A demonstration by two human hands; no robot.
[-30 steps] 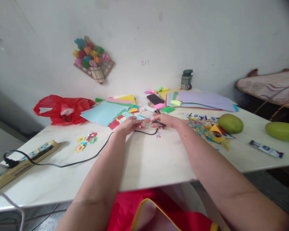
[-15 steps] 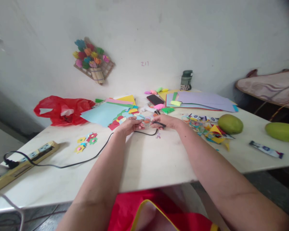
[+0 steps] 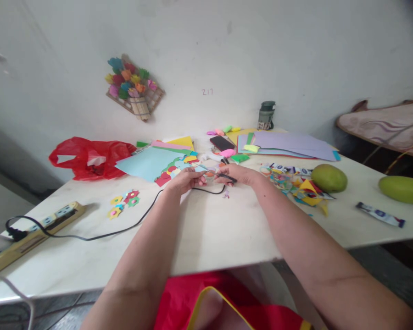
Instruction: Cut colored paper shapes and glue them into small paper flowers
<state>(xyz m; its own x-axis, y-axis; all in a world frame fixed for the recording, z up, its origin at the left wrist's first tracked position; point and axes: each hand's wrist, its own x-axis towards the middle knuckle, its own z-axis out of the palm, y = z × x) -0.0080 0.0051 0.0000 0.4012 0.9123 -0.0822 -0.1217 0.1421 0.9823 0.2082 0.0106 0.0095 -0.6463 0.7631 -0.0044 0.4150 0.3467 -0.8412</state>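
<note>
Holding black-handled scissors, the right grip curls snugly; the left grip pinches light-blue paper.

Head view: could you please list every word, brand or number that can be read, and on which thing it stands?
"217": handwritten on the wall.
"LO", probably: on the packaging beside the paper scraps; the rest is unclear.
White-and-blue tube: print too blurred to read.
Green bottle: marking too small to read.

Arms outstretched; left grip pinched; right grip curled.
</note>
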